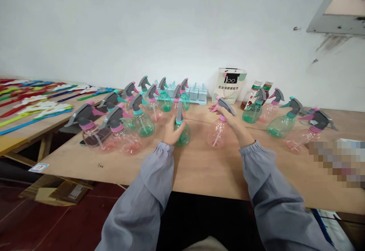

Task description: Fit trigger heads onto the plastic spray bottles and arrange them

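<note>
Our left grip (171,131) is clasping an upright green bottle (183,136), our right grip (231,119) a slightly right-leaning pink bottle (216,135), nozzle (218,98) pointing left.

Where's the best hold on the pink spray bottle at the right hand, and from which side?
Likely its narrow pink collar, below the gray head, from the right: the pink spray bottle swells wide and round beneath, and the green bottle in the left hand stands to the left.
</note>
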The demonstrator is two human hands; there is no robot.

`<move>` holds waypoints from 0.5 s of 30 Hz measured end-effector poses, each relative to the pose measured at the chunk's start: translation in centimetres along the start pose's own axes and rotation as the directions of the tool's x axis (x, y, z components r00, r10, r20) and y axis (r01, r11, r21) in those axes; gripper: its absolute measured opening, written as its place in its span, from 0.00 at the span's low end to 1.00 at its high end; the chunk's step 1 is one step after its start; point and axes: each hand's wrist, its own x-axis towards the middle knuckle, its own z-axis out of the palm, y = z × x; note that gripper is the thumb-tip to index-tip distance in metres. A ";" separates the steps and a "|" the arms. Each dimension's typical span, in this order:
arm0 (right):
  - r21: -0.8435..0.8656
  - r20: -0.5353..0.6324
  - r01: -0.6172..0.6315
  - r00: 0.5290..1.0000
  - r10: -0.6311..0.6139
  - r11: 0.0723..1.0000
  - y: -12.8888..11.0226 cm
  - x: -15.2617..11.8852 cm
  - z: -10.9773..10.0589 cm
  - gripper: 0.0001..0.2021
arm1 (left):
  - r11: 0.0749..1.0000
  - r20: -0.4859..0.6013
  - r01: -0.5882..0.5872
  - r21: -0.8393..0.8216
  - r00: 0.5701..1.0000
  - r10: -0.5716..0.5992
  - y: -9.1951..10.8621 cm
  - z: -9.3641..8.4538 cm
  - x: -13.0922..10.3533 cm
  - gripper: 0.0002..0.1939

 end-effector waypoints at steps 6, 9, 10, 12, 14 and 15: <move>-0.322 -0.443 -0.075 0.893 -0.081 0.944 2.9 -1.1 -6.9 0.17 | 1.000 -0.001 -0.001 0.000 1.000 0.001 0.0 0.0 0.0 0.18; -0.396 -0.545 -0.058 0.819 -0.183 0.917 3.7 -1.4 -10.6 0.19 | 1.000 0.001 0.005 0.010 1.000 -0.005 -0.3 0.0 0.0 0.18; -0.420 -0.564 -0.052 0.797 -0.215 0.906 3.9 -1.4 -11.7 0.20 | 1.000 0.005 0.007 0.012 1.000 -0.007 -0.4 0.0 0.0 0.18; -0.483 -0.573 -0.046 0.772 -0.276 0.874 4.3 -1.6 -13.5 0.20 | 1.000 0.010 0.008 0.012 1.000 -0.008 -0.5 -0.1 0.0 0.18; -0.535 -0.537 -0.053 0.792 -0.290 0.843 5.2 -2.1 -14.8 0.23 | 1.000 0.010 0.008 0.008 1.000 -0.008 -0.4 -0.1 0.0 0.18; -0.545 -0.515 -0.062 0.812 -0.275 0.836 5.9 -2.5 -15.2 0.25 | 1.000 0.008 0.010 0.006 1.000 -0.010 -0.4 0.0 0.0 0.19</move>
